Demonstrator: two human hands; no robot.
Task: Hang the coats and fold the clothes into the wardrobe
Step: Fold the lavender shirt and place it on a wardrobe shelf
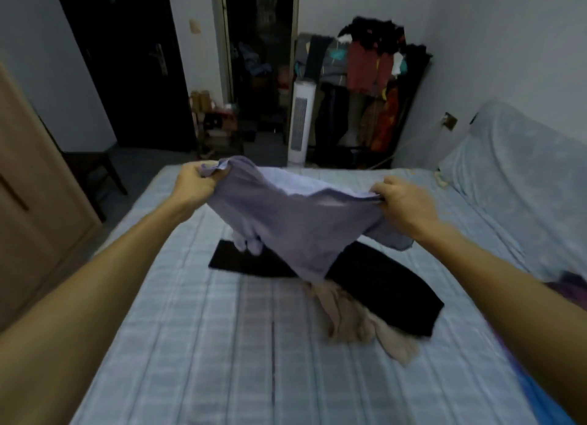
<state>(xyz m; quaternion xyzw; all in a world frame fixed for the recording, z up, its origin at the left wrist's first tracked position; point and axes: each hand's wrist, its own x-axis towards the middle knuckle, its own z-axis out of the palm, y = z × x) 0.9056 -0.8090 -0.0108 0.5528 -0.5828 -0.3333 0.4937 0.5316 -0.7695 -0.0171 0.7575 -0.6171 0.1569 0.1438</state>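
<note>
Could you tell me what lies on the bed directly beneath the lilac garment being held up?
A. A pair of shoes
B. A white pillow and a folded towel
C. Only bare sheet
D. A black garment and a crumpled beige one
D: under the lilac garment, held by the left hand and right hand, lie a black garment and a crumpled beige garment on the bed.

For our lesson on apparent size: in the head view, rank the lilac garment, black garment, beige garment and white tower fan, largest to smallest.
1. lilac garment, held up nearer the camera, which enlarges it
2. black garment, partly covered
3. beige garment
4. white tower fan, far off, so true size unsure
</note>
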